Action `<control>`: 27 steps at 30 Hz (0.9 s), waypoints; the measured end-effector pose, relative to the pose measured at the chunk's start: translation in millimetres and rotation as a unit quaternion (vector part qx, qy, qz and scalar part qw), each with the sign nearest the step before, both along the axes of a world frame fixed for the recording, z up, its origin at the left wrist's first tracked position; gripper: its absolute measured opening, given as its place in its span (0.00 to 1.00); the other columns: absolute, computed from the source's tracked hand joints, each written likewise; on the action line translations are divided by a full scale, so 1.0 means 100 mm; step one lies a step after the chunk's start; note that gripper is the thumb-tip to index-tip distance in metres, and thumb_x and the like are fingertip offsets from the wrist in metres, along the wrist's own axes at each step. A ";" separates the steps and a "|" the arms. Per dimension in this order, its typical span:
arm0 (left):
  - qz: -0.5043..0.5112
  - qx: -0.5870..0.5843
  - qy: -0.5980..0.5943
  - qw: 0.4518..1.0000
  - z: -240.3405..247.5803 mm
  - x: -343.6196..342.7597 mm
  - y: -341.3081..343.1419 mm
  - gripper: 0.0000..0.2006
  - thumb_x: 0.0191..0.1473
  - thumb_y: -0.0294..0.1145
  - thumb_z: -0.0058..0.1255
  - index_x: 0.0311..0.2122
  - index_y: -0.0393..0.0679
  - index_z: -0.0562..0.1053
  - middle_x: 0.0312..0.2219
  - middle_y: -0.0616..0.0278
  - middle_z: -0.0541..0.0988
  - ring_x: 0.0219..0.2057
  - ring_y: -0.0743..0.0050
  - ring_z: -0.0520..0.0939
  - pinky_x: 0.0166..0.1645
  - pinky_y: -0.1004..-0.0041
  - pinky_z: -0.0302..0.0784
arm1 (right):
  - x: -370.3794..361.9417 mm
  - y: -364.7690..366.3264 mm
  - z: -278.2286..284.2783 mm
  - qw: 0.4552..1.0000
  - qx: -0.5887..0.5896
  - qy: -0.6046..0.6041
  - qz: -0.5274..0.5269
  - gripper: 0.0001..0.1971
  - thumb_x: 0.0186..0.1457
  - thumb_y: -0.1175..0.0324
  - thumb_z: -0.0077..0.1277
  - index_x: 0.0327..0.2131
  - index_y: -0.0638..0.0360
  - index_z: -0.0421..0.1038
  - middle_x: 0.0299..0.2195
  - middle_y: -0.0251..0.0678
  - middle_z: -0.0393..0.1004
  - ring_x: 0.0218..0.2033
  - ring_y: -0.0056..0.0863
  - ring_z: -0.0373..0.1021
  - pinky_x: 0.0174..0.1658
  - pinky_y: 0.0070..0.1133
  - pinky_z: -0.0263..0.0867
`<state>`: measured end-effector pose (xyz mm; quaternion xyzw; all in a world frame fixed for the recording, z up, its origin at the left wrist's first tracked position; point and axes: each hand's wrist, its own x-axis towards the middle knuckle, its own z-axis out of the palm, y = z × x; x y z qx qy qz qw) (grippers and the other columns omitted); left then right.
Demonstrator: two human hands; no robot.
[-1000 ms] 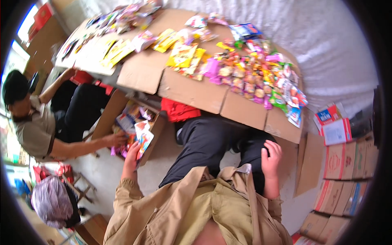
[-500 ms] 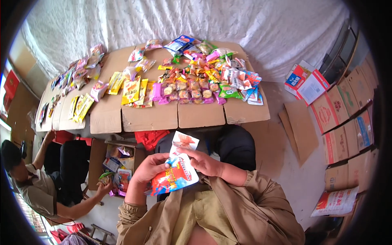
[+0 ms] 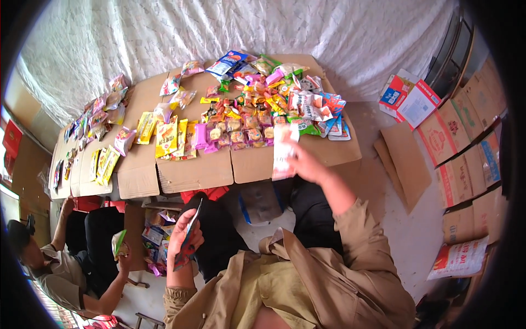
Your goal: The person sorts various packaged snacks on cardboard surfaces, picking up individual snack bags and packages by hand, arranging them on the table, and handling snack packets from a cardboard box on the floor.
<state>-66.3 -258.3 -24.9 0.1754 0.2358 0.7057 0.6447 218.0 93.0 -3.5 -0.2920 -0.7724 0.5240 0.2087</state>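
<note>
My left hand (image 3: pixel 185 237) is closed around a red and blue snack pouch (image 3: pixel 184 253), tilted so it shows nearly edge-on above my lap. My right hand (image 3: pixel 308 163) reaches forward to the near edge of the cardboard-covered table (image 3: pixel 204 171). It grips a white and reddish snack packet (image 3: pixel 283 156), smeared by motion. Just beyond that packet lie small purple-wrapped cakes (image 3: pixel 253 135), a green bag (image 3: pixel 308 128) and a white snack bag (image 3: pixel 308 105). Blue snack pouches (image 3: pixel 338 129) are piled at the table's right end.
Yellow snack bags (image 3: pixel 166 137) lie on the table's left half. A co-worker's hand (image 3: pixel 124 264) at left holds a green-topped packet (image 3: pixel 117 241), beside a carton (image 3: pixel 135 233) of mixed snacks. Cardboard boxes (image 3: pixel 455 137) line the right side; a blue-edged grey bag (image 3: pixel 260 203) sits below the table.
My hands have moved apart. The right one has carried the white packet forward to the table, while the left keeps the pouch, now turned edge-on. The co-worker's hand has lifted a packet from the carton.
</note>
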 end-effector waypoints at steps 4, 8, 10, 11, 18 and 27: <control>0.072 -0.104 0.114 0.985 0.03 0.07 -0.11 0.23 0.62 0.32 0.51 0.61 0.48 0.65 0.27 0.67 0.72 0.14 0.83 0.61 0.18 0.78 0.56 | -0.22 0.84 0.40 0.940 0.260 0.091 -0.202 0.29 0.61 0.68 0.52 0.63 0.61 0.57 0.59 0.48 0.65 0.60 0.40 0.63 0.61 0.32 0.60; 0.141 -0.152 0.094 0.974 0.10 0.14 -0.11 0.22 0.63 0.28 0.48 0.62 0.48 0.64 0.36 0.62 0.79 0.15 0.81 0.67 0.17 0.78 0.60 | -0.58 0.29 0.44 0.962 0.181 0.157 -0.133 0.31 0.61 0.68 0.53 0.64 0.60 0.55 0.53 0.46 0.69 0.52 0.33 0.69 0.51 0.28 0.67; 0.147 -0.105 0.123 0.976 0.15 0.17 0.06 0.25 0.61 0.26 0.50 0.62 0.40 0.61 0.53 0.50 0.73 0.53 0.63 0.77 0.53 0.66 0.78 | -0.62 -0.34 0.40 0.987 0.097 0.124 0.036 0.32 0.61 0.69 0.54 0.65 0.60 0.53 0.46 0.40 0.74 0.45 0.24 0.72 0.48 0.23 0.69; 0.116 -0.106 0.125 0.980 0.13 0.13 0.10 0.23 0.62 0.27 0.49 0.61 0.40 0.62 0.53 0.51 0.74 0.53 0.62 0.77 0.57 0.65 0.76 | -0.61 -0.63 0.33 0.981 -0.047 0.122 0.140 0.32 0.63 0.64 0.54 0.65 0.61 0.53 0.43 0.38 0.76 0.43 0.22 0.72 0.48 0.23 0.69; 0.153 -0.059 0.118 0.979 0.08 0.33 0.16 0.26 0.60 0.23 0.52 0.63 0.43 0.61 0.52 0.56 0.74 0.54 0.68 0.75 0.59 0.66 0.72 | -0.81 -1.69 -0.03 0.893 -0.345 0.075 0.280 0.36 0.61 0.60 0.57 0.65 0.63 0.51 0.53 0.41 0.71 0.54 0.25 0.68 0.59 0.25 0.62; 0.112 -0.012 0.061 0.992 0.03 0.22 0.02 0.33 0.62 0.34 0.53 0.68 0.50 0.53 0.53 0.53 0.71 0.46 0.63 0.79 0.48 0.63 0.80 | -0.79 -1.57 0.02 0.958 -0.192 0.110 0.181 0.27 0.58 0.78 0.52 0.61 0.61 0.58 0.56 0.38 0.67 0.57 0.25 0.65 0.60 0.27 0.61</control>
